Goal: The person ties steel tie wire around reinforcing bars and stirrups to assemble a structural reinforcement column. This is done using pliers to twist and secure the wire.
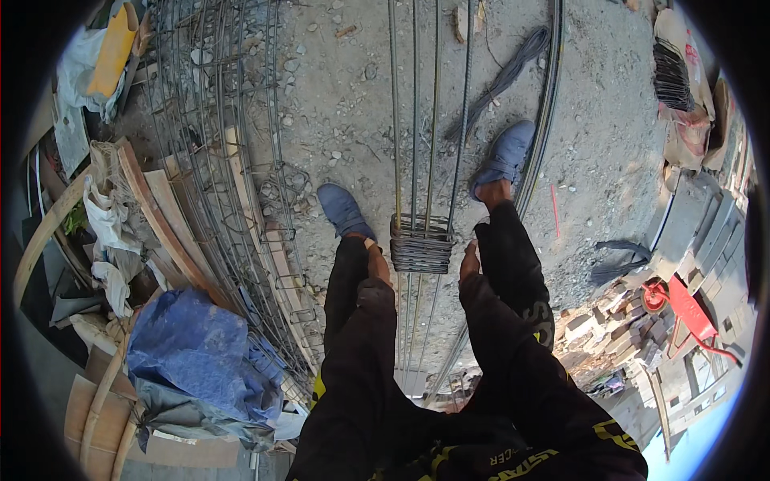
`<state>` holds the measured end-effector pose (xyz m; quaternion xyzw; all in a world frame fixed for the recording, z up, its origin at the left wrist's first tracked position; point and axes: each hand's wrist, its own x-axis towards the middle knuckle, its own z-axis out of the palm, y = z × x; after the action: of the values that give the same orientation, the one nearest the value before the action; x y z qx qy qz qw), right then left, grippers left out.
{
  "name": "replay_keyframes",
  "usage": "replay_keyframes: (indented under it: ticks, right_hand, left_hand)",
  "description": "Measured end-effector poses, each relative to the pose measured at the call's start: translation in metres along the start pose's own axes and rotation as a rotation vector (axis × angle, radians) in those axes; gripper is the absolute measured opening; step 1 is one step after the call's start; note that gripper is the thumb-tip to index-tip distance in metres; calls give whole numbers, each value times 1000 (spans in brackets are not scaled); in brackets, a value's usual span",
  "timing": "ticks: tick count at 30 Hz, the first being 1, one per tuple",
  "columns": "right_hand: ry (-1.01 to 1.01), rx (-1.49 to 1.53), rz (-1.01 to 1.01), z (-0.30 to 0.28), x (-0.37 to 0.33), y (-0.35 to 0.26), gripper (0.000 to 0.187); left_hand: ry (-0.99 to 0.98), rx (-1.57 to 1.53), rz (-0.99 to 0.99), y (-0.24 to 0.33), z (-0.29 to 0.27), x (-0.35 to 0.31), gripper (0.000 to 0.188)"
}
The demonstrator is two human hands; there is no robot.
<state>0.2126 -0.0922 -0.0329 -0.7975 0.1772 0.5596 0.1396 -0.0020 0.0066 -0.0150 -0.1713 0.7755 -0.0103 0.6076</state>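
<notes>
A tight stack of square steel stirrups sits around several long rebars between my feet. My left hand hangs just left of the stack, close to my shin. On the other side, my right hand is near the stack's right edge, with a small gap. Neither hand visibly holds anything; their fingers are small and partly hidden, so I cannot tell how they are bent. The bars run away from me through the stirrups and also show below them, between my arms.
Tied rebar cages lie left, beside wooden planks and a blue tarp. A bundle of thin wire and long bent bars lie right. Farther right are more stirrups, bricks and a red wheelbarrow.
</notes>
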Motion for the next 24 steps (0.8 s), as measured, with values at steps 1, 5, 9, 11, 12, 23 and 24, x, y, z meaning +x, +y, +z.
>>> replay_keyframes:
  ticks: [1, 5, 9, 11, 12, 23, 24]
  right_hand:
    - [12, 81, 157, 4, 3, -3, 99]
    - [-172, 56, 387, -4, -6, -11, 101]
    - [-251, 267, 341, 22, 0, -27, 81]
    - [-319, 297, 279, 32, -2, -35, 80]
    - [-261, 313, 284, 38, 0, -46, 79]
    - [-319, 280, -117, 83, -5, -293, 61]
    - [-432, 385, -25, 92, 2, -323, 58]
  left_hand:
    - [136, 41, -67, -1, 3, 13, 89]
    - [-222, -237, 57, -33, 16, 33, 65]
    - [-194, -479, 217, -24, 32, 20, 52]
    - [-253, -355, 333, -18, 37, 7, 51]
    - [-197, -356, 321, -10, 42, 2, 51]
    - [-105, -117, 569, 205, 164, -70, 67]
    - [-102, -111, 593, 232, 177, -77, 66]
